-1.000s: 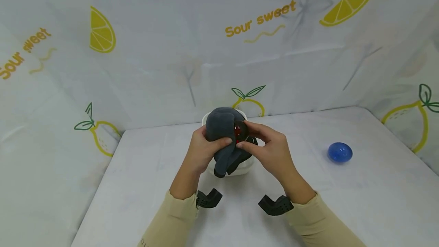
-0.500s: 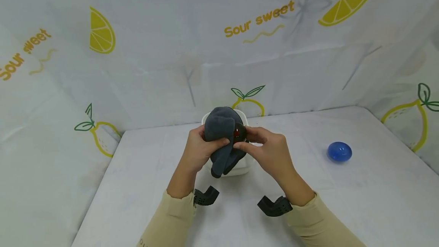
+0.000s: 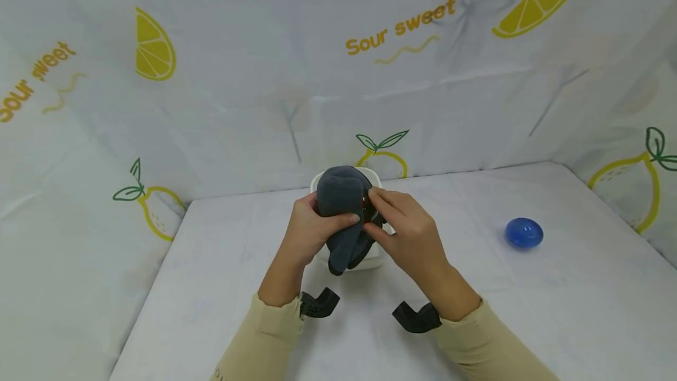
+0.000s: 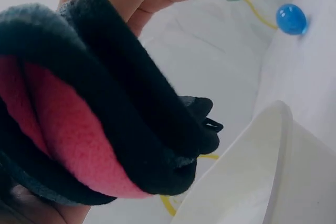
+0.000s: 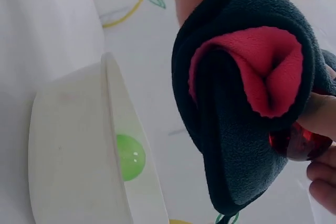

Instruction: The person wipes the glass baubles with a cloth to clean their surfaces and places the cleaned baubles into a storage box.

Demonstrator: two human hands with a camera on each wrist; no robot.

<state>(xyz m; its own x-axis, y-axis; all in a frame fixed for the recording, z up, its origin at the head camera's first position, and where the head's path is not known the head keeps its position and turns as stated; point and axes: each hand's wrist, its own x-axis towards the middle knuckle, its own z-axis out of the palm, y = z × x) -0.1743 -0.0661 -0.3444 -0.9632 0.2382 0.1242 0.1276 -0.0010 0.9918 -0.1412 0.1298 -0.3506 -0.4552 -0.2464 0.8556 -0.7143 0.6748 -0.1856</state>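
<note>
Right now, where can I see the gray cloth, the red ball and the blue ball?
Gray cloth [image 3: 339, 191]: head view, on its rounded upper part.
Red ball [image 5: 299, 144]: right wrist view, on its uncovered glossy side.
Blue ball [image 3: 523, 233]: head view, on its middle.

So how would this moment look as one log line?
left hand: holds grey-pink cloth | right hand: pinches red ball at cloth's edge | green ball: in white tub | blue ball: on table

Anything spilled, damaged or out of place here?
Nothing stands out: the left hand holds the cloth, the right hand the red ball; the blue ball rests apart from them, no spill or damage visible.
</note>
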